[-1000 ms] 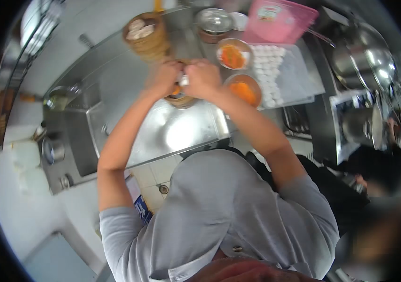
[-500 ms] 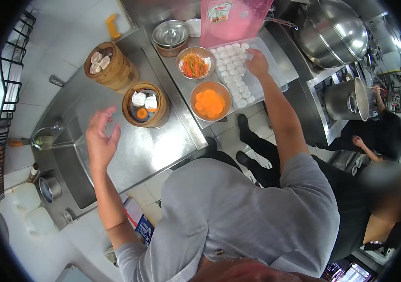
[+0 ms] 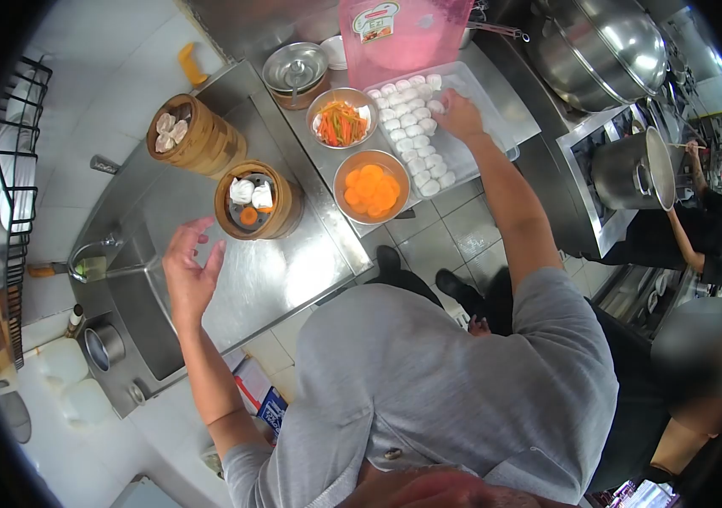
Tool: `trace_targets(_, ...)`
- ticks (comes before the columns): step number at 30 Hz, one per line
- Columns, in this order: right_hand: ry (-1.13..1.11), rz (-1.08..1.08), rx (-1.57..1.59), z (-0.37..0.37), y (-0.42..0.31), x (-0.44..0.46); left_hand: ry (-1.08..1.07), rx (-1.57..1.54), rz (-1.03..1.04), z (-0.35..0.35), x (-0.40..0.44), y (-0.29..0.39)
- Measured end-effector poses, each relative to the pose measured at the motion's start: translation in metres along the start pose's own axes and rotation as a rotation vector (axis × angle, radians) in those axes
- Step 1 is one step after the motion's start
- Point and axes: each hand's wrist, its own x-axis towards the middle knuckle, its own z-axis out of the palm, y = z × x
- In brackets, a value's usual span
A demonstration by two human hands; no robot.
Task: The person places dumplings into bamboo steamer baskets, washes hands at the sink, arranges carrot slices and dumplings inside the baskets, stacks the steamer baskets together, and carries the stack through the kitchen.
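My right hand (image 3: 461, 117) is over the clear plastic tray (image 3: 475, 157), its fingers curled in and closed at the end of a row of white dumplings (image 3: 416, 129). The fingertips meet one dumpling, though they partly hide it. My left hand (image 3: 192, 273) is raised beside the bamboo steamer (image 3: 285, 212), its fingers apart and nothing in them. Inside that steamer are two white dumplings (image 3: 251, 193) and a carrot slice (image 3: 248, 216) on a perforated base. A metal bowl of carrot slices (image 3: 372, 189) and a bowl of carrot strips (image 3: 341, 123) stand between my hands.
Stacked bamboo steamers (image 3: 209, 148) hold pinkish-white dumplings at the left. A sink (image 3: 137, 313) lies beyond my left hand. Behind the tray stands a pink bag (image 3: 403, 46). On the right are a large pot (image 3: 628, 175) on the stove and co-workers close by.
The view has shifted slightly. My right hand's fingers have drawn in at the dumplings, while my left hand stays raised and apart from the steamer. A co-worker at the pot has moved an arm.
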Motion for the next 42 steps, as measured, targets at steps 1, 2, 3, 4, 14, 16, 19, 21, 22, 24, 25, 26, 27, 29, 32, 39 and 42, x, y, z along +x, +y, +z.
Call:
trace_targets(1, 0.009, -0.005, 0.019, -0.001, 0.000, -0.003, 0.002, 0.002, 0.004, 0.000, 0.001, 0.002)
trace_targets(2, 0.017, -0.010, 0.039, -0.001, 0.000, -0.008, -0.003, 0.003, -0.012, 0.000, 0.001, 0.006)
trace_targets(3, 0.024, -0.015, 0.058, -0.002, 0.000, -0.011, -0.008, 0.004, -0.029, -0.001, 0.002, 0.013)
trace_targets(4, -0.008, 0.029, 0.028, -0.004, 0.000, -0.013, -0.013, 0.005, -0.046, 0.000, 0.004, 0.018)
trace_targets(14, -0.008, 0.059, 0.582, -0.028, -0.110, -0.096, 0.088, -0.053, 0.166, 0.064, 0.000, 0.048)
trace_targets(16, -0.214, 0.066, 0.996, -0.039, -0.193, -0.145, 0.049, 0.059, 0.170, 0.079, -0.003, 0.065)
trace_targets(19, -0.425, -0.041, 0.973, -0.031, -0.258, -0.184, 0.001, 0.084, 0.096, 0.085, -0.010, 0.070)
trace_targets(21, -0.480, -0.064, 1.028, -0.014, -0.282, -0.194, 0.066, 0.099, 0.145, 0.082, -0.014, 0.061)
trace_targets(22, -0.526, -0.044, 1.010, -0.017, -0.296, -0.196, 0.023, 0.111, 0.060, 0.072, -0.015, 0.063)
trace_targets(24, -0.584, -0.053, 1.005, -0.024, -0.318, -0.196, 0.051, 0.107, 0.049, 0.065, -0.018, 0.049)
trace_targets(25, -0.598, -0.081, 1.019, -0.024, -0.326, -0.195, 0.063, 0.103, 0.042, 0.061, -0.020, 0.042)
trace_targets(26, -0.611, -0.112, 1.032, -0.024, -0.331, -0.194, 0.103, 0.064, 0.035, 0.057, -0.019, 0.036)
trace_targets(27, -0.627, -0.142, 1.009, -0.024, -0.332, -0.195, 0.104, 0.054, -0.024, 0.054, -0.018, 0.030)
trace_targets(29, -0.647, -0.205, 0.965, -0.025, -0.332, -0.196, 0.111, 0.038, -0.131, 0.049, -0.010, 0.015)
trace_targets(32, -0.637, -0.227, 0.834, -0.026, -0.318, -0.204, 0.057, 0.219, -0.218, 0.052, 0.005, -0.002)
trace_targets(39, -0.683, -0.084, 0.865, -0.020, -0.267, -0.235, -0.062, 0.319, -0.305, 0.068, 0.024, -0.018)
trace_targets(42, -0.699, -0.004, 0.851, -0.021, -0.250, -0.254, -0.103, 0.348, -0.317, 0.069, 0.023, -0.020)
